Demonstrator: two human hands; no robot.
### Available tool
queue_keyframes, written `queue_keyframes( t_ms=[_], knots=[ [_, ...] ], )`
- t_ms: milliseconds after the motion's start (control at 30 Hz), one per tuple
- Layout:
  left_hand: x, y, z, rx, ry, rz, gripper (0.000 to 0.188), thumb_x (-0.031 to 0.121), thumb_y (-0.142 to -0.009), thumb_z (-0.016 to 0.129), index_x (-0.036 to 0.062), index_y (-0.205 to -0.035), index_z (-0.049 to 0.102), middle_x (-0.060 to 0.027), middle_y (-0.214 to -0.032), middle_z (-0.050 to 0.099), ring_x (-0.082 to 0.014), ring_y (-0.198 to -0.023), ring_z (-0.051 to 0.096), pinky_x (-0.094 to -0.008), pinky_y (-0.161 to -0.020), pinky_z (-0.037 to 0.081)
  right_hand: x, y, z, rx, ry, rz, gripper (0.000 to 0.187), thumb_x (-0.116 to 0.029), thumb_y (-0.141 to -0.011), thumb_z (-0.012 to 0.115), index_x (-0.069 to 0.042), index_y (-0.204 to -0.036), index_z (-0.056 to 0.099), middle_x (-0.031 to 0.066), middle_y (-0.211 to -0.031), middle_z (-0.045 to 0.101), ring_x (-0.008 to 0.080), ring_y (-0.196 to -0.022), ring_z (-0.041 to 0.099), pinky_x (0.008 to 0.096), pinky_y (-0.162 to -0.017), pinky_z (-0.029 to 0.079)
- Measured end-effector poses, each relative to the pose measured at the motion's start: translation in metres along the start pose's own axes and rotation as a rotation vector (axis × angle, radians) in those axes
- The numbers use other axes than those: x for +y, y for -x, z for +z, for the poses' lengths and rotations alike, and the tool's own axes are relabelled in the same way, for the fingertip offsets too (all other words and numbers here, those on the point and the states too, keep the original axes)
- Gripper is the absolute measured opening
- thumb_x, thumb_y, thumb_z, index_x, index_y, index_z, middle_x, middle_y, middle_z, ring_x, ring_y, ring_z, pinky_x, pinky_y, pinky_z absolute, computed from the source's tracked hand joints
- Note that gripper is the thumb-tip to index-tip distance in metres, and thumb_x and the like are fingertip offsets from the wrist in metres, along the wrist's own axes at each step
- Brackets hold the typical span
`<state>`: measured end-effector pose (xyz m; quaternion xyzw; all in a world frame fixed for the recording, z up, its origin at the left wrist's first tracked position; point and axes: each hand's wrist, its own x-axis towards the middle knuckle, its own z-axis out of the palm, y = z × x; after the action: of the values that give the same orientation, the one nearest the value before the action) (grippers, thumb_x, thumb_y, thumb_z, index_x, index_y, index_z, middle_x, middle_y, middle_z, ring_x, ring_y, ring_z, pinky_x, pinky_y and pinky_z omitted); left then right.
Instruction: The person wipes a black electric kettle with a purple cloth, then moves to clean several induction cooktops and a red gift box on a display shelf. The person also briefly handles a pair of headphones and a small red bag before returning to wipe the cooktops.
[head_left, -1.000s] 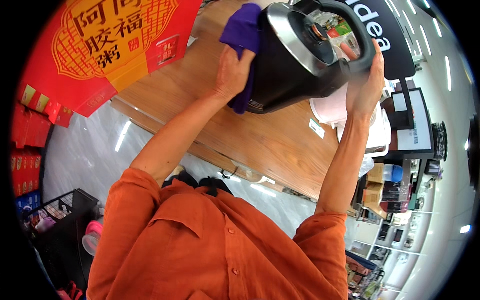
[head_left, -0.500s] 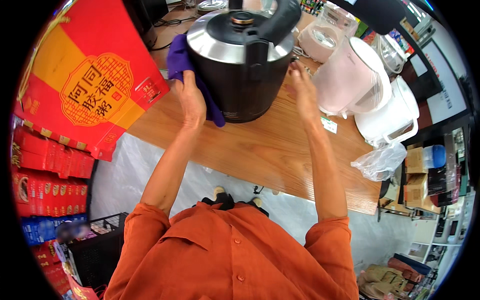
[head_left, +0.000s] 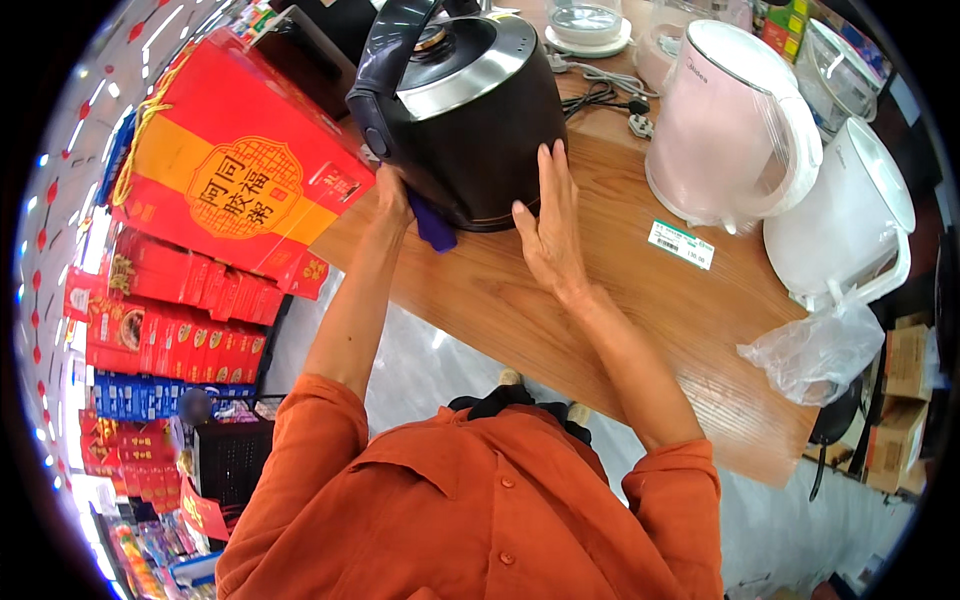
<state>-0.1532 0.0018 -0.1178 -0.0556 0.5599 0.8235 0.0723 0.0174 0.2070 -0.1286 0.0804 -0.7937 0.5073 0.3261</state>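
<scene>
A large black rice cooker (head_left: 490, 140) with a steel-rimmed lid and a thick carrying handle stands tilted in my view on the wooden table (head_left: 640, 290). My left hand (head_left: 393, 197) is at its left side, fingers mostly hidden behind the body. A purple cloth (head_left: 432, 224) hangs from that hand against the cooker's lower wall. On the cooker's right side lies my right hand (head_left: 552, 225), fingers straight and thumb apart, fingertips touching the black wall.
Right of the cooker stand a pink kettle (head_left: 705, 130) and a white kettle (head_left: 840, 220), with a price label (head_left: 682, 245) before them. A plastic bag (head_left: 820, 350) lies at the table's right end. Cables (head_left: 605, 90) lie behind. A red gift bag (head_left: 240, 150) stands left.
The cooker has turned, its handle joint swinging from the near right to the left. My right hand has come from beside it onto its wall. The view has shifted too.
</scene>
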Motion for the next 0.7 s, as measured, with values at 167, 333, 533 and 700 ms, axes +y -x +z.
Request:
queue_keyframes(
  t_ms=[167,333,533,700],
  knots=[
    [0.004,0.052,0.009,0.162,0.206,0.385,0.038,0.030,-0.101,0.039,0.0035,-0.124,0.054,-0.0137,-0.119,0.062,-0.0276,-0.104,0.063,-0.0417,-0.091,0.052,0.006,0.005,-0.006,-0.035,-0.039,-0.041,0.066,-0.009,-0.092,0.054,-0.006,-0.151,0.025,0.0224,-0.158,0.016,0.0416,-0.142,0.024,0.0472,-0.116,0.024],
    [0.036,0.135,0.033,0.407,0.152,0.996,0.032,0.024,-0.099,0.040,-0.0004,-0.109,0.058,-0.0103,-0.089,0.063,-0.0186,-0.078,0.062,-0.0308,-0.066,0.051,0.005,0.004,-0.013,-0.015,-0.030,-0.054,0.067,-0.002,-0.089,0.055,-0.007,-0.150,0.028,0.0219,-0.157,0.020,0.0430,-0.139,0.030,0.0469,-0.113,0.031],
    [0.031,0.173,0.096,0.060,-1.206,1.632,0.044,-0.003,-0.084,0.058,-0.0054,-0.127,0.050,-0.0232,-0.132,0.053,-0.0388,-0.124,0.051,-0.0474,-0.102,0.042,0.009,0.003,-0.013,0.023,-0.002,-0.071,0.066,0.000,-0.085,0.058,-0.005,-0.146,0.035,0.0220,-0.155,0.023,0.0429,-0.137,0.033,0.0467,-0.111,0.034],
    [0.041,0.161,0.135,0.082,-1.592,1.390,0.064,-0.012,-0.069,0.054,-0.0050,-0.132,0.046,-0.0244,-0.149,0.034,-0.0461,-0.139,0.028,-0.0569,-0.114,0.023,0.010,0.001,-0.013,0.000,-0.002,-0.080,0.064,0.001,-0.083,0.058,-0.003,-0.143,0.038,0.0218,-0.154,0.027,0.0403,-0.136,0.035,0.0456,-0.111,0.035]
  ],
)
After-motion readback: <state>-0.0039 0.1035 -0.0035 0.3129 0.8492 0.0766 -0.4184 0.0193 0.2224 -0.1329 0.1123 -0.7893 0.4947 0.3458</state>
